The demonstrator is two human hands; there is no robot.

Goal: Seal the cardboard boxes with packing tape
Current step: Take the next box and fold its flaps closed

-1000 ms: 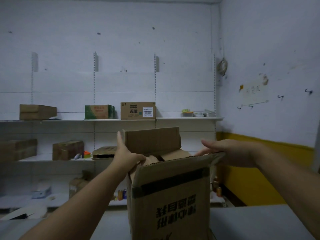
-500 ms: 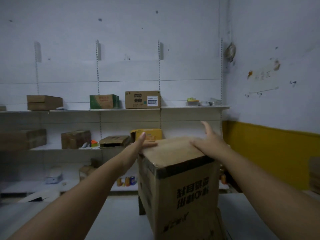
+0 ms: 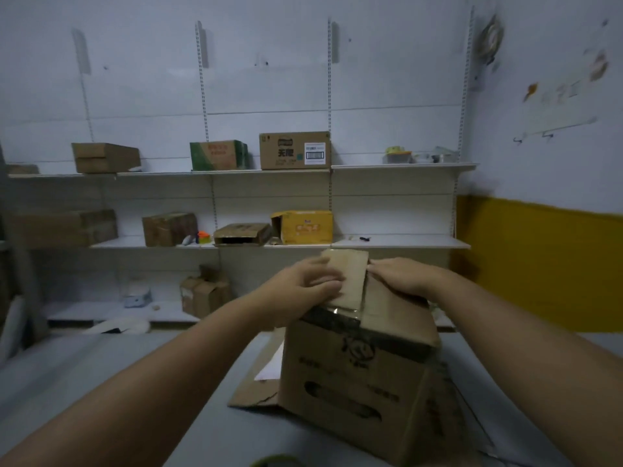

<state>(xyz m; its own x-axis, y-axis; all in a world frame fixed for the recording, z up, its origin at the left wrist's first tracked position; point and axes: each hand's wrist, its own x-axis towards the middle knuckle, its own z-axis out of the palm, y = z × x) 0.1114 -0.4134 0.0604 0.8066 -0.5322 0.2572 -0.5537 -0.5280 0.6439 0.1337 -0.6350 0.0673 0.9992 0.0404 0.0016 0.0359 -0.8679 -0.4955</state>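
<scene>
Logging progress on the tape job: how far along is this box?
Done: top flaps folded over on the cardboard box. In hand: left hand and right hand rest on the flaps, holding them shut. To do: I see no tape across the top seam, and neither hand holds a roll.

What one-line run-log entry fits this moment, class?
stage: flaps held down | left hand: touches top flap | right hand: rests on cardboard box top | support: table

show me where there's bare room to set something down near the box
Bare grey table left of the cardboard box, beyond its splayed flap. Also the middle shelf's right end, past the yellow box. Crowded: the box top, under the left hand and right hand.
</scene>
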